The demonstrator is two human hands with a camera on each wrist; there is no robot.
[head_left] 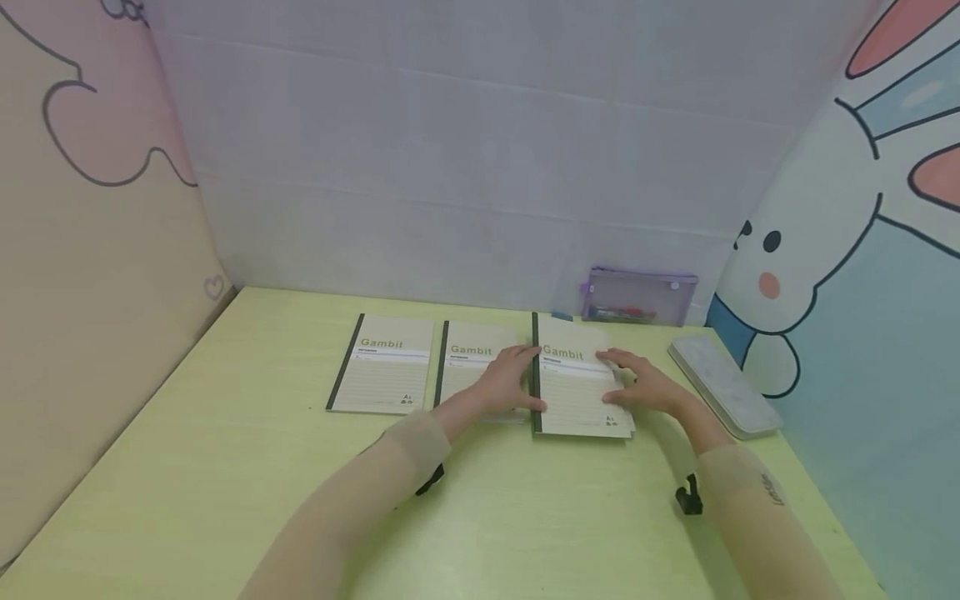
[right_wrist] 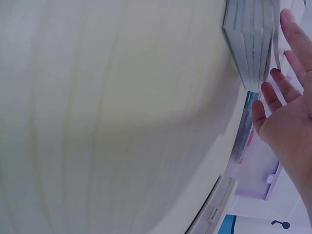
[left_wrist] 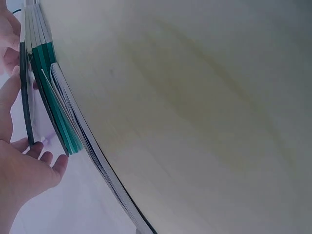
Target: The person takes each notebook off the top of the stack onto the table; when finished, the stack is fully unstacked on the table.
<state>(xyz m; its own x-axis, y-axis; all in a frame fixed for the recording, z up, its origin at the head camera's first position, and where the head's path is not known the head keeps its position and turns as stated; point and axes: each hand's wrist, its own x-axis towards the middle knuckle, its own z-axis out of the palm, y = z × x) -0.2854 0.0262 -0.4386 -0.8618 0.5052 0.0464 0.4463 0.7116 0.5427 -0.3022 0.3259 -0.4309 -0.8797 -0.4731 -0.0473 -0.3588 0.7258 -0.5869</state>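
A cream notebook [head_left: 573, 404] with a dark spine and "Gambit" on its cover lies at the centre right of the table. My left hand [head_left: 504, 387] grips its spine edge, thumb on the near part of the cover. My right hand [head_left: 647, 390] holds the opposite edge, thumb and fingers at the cover's side. Beneath it, the left wrist view shows a stack of notebooks [left_wrist: 56, 102] with green spines, and a gap between the top notebook and this stack. Fingers [right_wrist: 279, 80] reach along the stack's pale page edges in the right wrist view.
Two more Gambit notebooks lie to the left, the middle one [head_left: 453, 379] partly behind my left forearm and the other [head_left: 382, 379] beyond it. A purple mesh pencil pouch [head_left: 637, 293] leans on the back wall. A pale flat case [head_left: 723, 385] lies by the right wall.
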